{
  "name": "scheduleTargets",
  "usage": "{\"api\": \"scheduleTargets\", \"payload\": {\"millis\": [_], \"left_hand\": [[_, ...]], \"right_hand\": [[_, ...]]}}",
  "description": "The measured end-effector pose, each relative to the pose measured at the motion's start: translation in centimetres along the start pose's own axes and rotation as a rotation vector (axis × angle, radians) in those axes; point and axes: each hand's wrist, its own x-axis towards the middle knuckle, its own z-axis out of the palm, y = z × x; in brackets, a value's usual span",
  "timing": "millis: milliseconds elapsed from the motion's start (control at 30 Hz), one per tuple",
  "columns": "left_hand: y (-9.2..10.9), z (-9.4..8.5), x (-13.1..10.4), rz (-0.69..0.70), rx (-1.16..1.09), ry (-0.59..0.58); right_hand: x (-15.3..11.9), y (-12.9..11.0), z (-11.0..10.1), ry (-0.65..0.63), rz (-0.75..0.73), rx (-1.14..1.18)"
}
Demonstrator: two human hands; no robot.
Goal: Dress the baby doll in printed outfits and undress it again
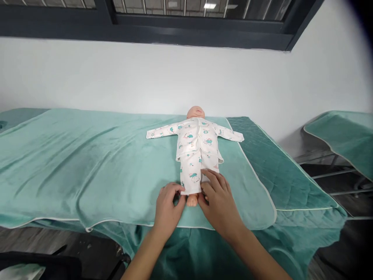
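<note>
A baby doll (196, 112) lies on its back in a white printed long-sleeved top (189, 136) and matching trousers (190, 171), its arms spread out. One foot (192, 200) sticks out below the trouser hem; the other is mostly hidden by my right hand. My left hand (169, 206) pinches the hem at the outer edge of the left-hand trouser leg between thumb and fingers. My right hand (218, 202) is curled over the lower end of the right-hand trouser leg, its thumb beside the visible foot and its fingers on the fabric.
A light green blanket (87, 155) lies under the doll, over a darker quilted cover (262, 163). Behind stands a white wall (116, 74) below a dark window frame (189, 33). Another green-covered surface (346, 134) is at the right, and a dark object (67, 266) at the lower left.
</note>
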Motion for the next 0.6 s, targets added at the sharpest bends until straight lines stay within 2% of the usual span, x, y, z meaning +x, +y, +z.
{"api": "scheduleTargets", "payload": {"millis": [133, 300, 367, 467, 533, 600], "left_hand": [[0.4, -0.2, -1.2, -0.009, -0.146, 0.055], [0.0, 0.3, -2.5, 0.035, -0.067, 0.103], [0.3, 0.4, -2.8, 0.09, -0.034, 0.15], [1.4, 0.5, -2.7, 0.248, 0.007, 0.189], [2.5, 0.7, -2.2, 0.333, 0.069, 0.155], [3.5, 1.3, -1.4, 0.358, 0.171, 0.09]], "right_hand": [[-0.7, -0.1, -1.0, 0.027, -0.013, 0.094], [-2.5, 0.5, -1.3, 0.009, 0.039, 0.232], [-3.3, 1.2, -1.3, 0.026, 0.123, 0.324], [-4.5, 2.4, -1.1, 0.092, 0.257, 0.407], [-5.1, 3.0, -0.7, 0.122, 0.305, 0.417], [-5.5, 3.4, -0.1, 0.118, 0.325, 0.409]]}}
